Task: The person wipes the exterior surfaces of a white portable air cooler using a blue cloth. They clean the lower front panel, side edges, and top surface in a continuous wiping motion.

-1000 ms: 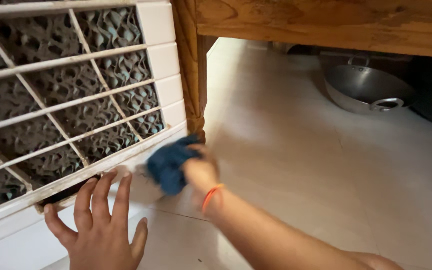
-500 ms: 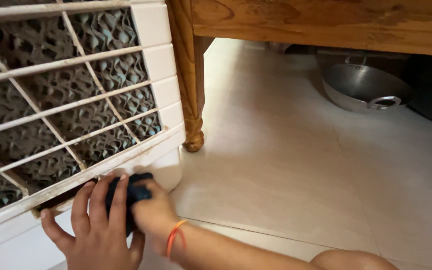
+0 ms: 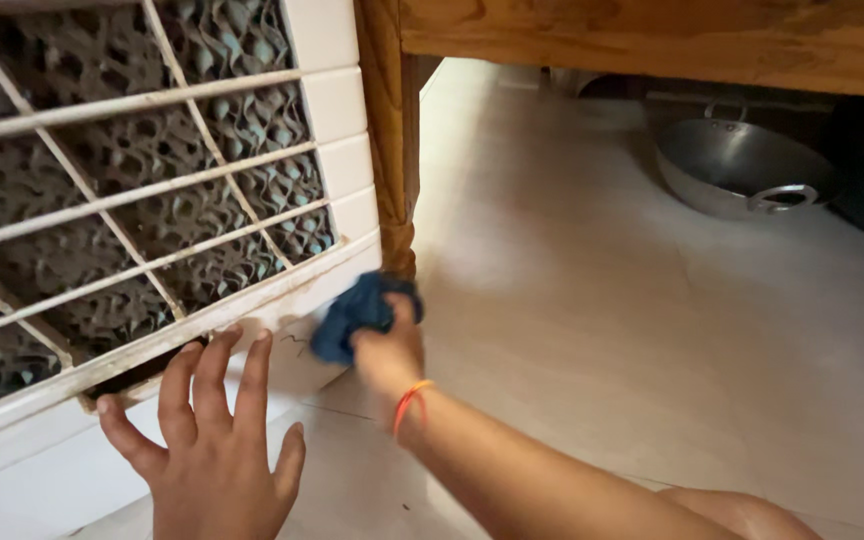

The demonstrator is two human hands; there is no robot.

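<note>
- The right hand [image 3: 387,345] is clamped on a blue cloth [image 3: 357,312], pressed to the lower corner of the white cooler [image 3: 332,100], just beside the wooden leg [image 3: 392,150].
- The left hand [image 3: 212,440] lies flat, fingers spread, on the cooler's base, holding nothing.
- A steel pan [image 3: 742,170] sits on the floor [image 3: 602,330] under the wooden frame; its inside cannot be seen.

The white cooler grille [image 3: 142,190] walls off the left and the wooden leg [image 3: 392,140] stands just beside its corner, leaving only a narrow gap there, while the pale tiled floor [image 3: 592,330] lies open to the right as far as the steel pan [image 3: 742,170] under the wooden frame [image 3: 652,40].
</note>
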